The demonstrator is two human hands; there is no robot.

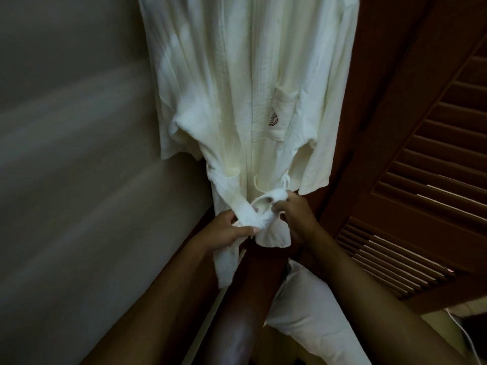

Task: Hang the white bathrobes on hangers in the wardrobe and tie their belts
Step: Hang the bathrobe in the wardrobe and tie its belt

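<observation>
Step in hand, as judged: tying the belt at the waist of the hung garment; knot not yet closed.

Location, from the left: plain grey wall panel; just beside it, hanging full length, the white waffle-weave cotton bathrobe, front closed, chest pocket with a brown emblem facing out. Top of the robe, with hanger and rail, above the frame and not visible.

Left hand: fingers and thumb curled round the left strand of the wide white fabric belt, one long tail dropping below the grip.

Centre: an open loop of belt standing between the two hands, a short tail hanging under it.

Right hand: fingertips pinching the right side of the loop, close against the robe front.

Procedure:
1. Hold the left strand taut and level with the waist, to hold the robe front closed.
2. Feed the tail through the loop with the right hand; avoid twisting the flat band.
3. Draw both sides outward at equal tension until seated on the centre line of the robe.
4. Pull gently: soft, bulky cloth, likely to slip rather than lock; risk of dragging the robe off its hanger under a hard tug.
5. Let both tails fall to similar length.

To the right: brown louvred wooden wardrobe door, near the right sleeve; avoid catching cloth on the slats. Below the hands: a white pillow, apart from the work.
</observation>
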